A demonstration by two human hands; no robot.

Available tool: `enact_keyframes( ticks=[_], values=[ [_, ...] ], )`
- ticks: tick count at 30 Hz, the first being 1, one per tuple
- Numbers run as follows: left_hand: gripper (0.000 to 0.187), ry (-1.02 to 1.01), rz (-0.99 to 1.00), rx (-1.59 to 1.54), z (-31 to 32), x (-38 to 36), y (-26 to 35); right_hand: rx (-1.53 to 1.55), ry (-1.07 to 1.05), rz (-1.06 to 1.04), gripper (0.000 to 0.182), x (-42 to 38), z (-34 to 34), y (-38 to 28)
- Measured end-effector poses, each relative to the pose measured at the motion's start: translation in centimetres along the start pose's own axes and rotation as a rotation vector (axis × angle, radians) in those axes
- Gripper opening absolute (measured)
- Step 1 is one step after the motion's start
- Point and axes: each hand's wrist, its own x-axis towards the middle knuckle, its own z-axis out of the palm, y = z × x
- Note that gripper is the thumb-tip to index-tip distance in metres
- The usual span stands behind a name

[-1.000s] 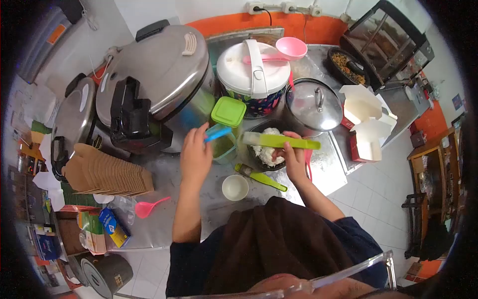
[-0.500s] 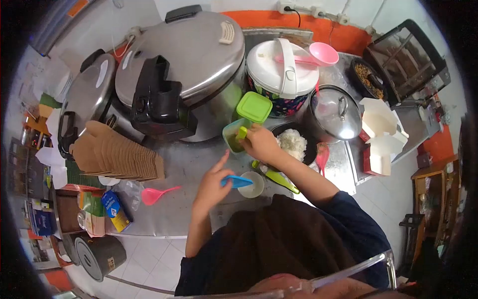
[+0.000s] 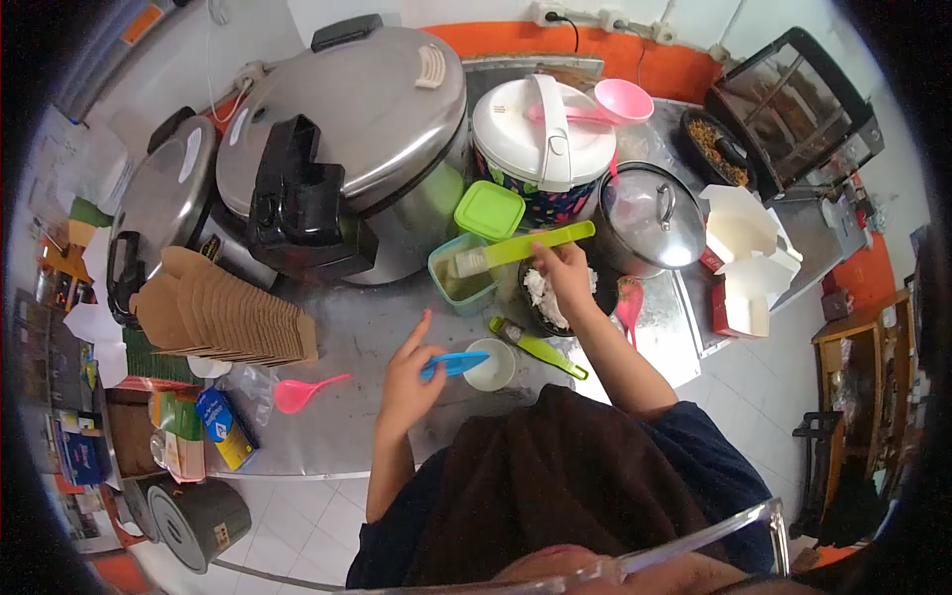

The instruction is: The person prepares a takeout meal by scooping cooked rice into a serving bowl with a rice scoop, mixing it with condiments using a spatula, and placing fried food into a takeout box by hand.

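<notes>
My left hand (image 3: 409,378) holds a blue scoop (image 3: 458,363) whose tip rests over a small white cup (image 3: 491,364) on the steel counter. My right hand (image 3: 565,274) grips a green brush (image 3: 521,248) by its handle, the bristle end raised over a teal container (image 3: 461,283) of greenish sauce. Under my right hand sits a dark bowl of white rice (image 3: 547,296). A second green brush (image 3: 537,346) lies on the counter beside the cup. The container's green lid (image 3: 489,210) leans just behind it.
Two big steel cookers (image 3: 347,139) and a white rice cooker (image 3: 542,134) with a pink ladle (image 3: 615,101) stand at the back. A lidded pot (image 3: 650,216), white takeaway boxes (image 3: 744,248), stacked brown cartons (image 3: 223,307) and a pink spoon (image 3: 302,392) are around.
My right hand has lifted the green brush out of the teal container and swung it over the rice bowl. My left hand keeps the blue scoop at the white cup.
</notes>
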Motion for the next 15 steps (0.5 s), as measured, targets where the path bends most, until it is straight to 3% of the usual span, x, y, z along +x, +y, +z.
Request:
enact_keyframes(
  ticks=[1,3,6,9,13,15],
  values=[
    [0.009,0.054,0.026,0.011,0.0,-0.4,-0.2,0.137,0.036,0.118,0.020,-0.3,-0.7,-0.3],
    [0.009,0.105,0.059,0.022,0.0,-1.1,-0.5,0.190,0.019,0.151,0.022,-0.6,-2.0,0.3],
    [0.009,0.124,-0.014,-0.064,-0.1,-2.0,-0.6,0.538,0.005,0.240,0.024,-2.0,-3.6,-0.2],
    [0.009,0.127,-0.012,-0.068,-0.2,-2.4,-0.4,0.559,0.096,0.197,0.025,-3.5,-5.8,-1.2],
    [0.008,0.191,0.079,0.027,-0.6,-2.5,-0.2,0.255,0.329,-0.073,0.028,-5.4,-10.3,-0.8],
    [0.008,0.200,0.118,0.078,-0.6,-2.4,-0.5,0.143,0.344,-0.090,0.028,-6.3,-11.6,-0.6]
  ],
)
